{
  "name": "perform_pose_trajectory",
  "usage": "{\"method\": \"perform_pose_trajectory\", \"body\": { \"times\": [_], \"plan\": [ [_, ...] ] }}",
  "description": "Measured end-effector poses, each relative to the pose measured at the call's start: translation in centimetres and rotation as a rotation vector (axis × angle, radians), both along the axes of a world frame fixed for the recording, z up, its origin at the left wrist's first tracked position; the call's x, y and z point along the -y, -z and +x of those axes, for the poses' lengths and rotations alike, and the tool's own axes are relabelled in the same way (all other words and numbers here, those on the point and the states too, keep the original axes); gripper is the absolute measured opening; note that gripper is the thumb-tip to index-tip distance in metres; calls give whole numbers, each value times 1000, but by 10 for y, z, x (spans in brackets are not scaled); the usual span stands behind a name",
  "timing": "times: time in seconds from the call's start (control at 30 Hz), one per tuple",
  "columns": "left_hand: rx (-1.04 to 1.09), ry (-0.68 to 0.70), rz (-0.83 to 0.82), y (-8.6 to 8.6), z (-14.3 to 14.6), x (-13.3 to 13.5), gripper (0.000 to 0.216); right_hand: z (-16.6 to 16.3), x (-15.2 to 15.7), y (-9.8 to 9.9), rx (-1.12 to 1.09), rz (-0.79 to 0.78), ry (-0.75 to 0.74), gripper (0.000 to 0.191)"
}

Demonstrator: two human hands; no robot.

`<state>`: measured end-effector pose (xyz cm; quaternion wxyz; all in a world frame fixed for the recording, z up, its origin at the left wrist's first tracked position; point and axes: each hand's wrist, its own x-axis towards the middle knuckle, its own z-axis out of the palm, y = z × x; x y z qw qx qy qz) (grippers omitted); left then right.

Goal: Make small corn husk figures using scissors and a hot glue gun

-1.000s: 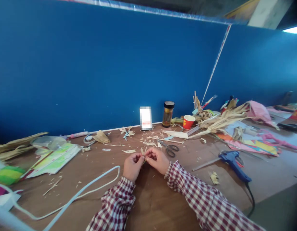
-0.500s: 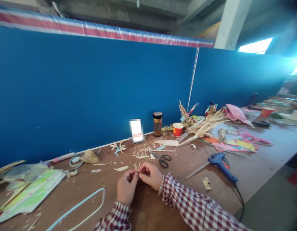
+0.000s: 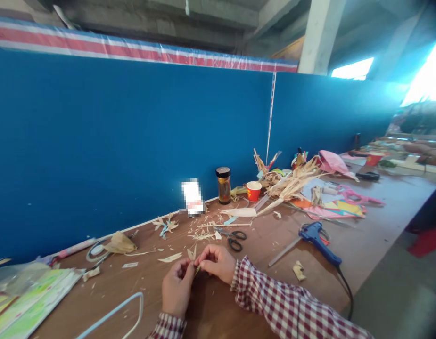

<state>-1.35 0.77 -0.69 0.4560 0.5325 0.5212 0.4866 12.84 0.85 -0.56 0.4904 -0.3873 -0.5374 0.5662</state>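
Observation:
My left hand [image 3: 176,286] pinches a small pale piece of dried corn husk [image 3: 192,253], whose pointed tips stick up above the fingers. Thumb and fingertips of my right hand [image 3: 219,263] are pressed together on the same piece, touching the left fingertips. A thin yellowish-green end shows below the pinch; the rest is hidden by fingers. Just beyond the hands lie black-handled scissors [image 3: 235,238], a loose husk strip [image 3: 170,258] and thin trimmings [image 3: 203,234]. A small husk flower with a blue stem [image 3: 164,227] rests farther back.
A blue glue gun [image 3: 318,242] with a cord lies right of my sleeve. Behind stand a lidded jar [image 3: 224,186], a red paper cup [image 3: 253,191] and a heap of husks [image 3: 292,181]. A pale blue bent tube [image 3: 110,314] lies front left. A blue partition [image 3: 133,132] borders the table.
The view has swung slightly to the right, so things sit farther left. Both hands stay pinched together; the husk tips now stand more visibly above the fingers, and a greenish end shows below.

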Motion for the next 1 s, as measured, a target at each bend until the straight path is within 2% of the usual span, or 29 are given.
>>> {"method": "perform_pose_trajectory", "body": {
  "times": [0.17,0.57,0.87,1.0],
  "plan": [
    [-17,-33,-23,2,-2,-2,39,2,-5,-2,-67,-85,10,20],
    [12,-35,-18,-2,3,0,33,4,-14,6,-57,-74,-10,29],
    [38,-48,9,2,3,-2,29,7,-12,2,-47,-69,-27,28],
    [73,-72,-39,0,3,0,30,9,-13,1,-96,-128,9,31]
  ]
}}
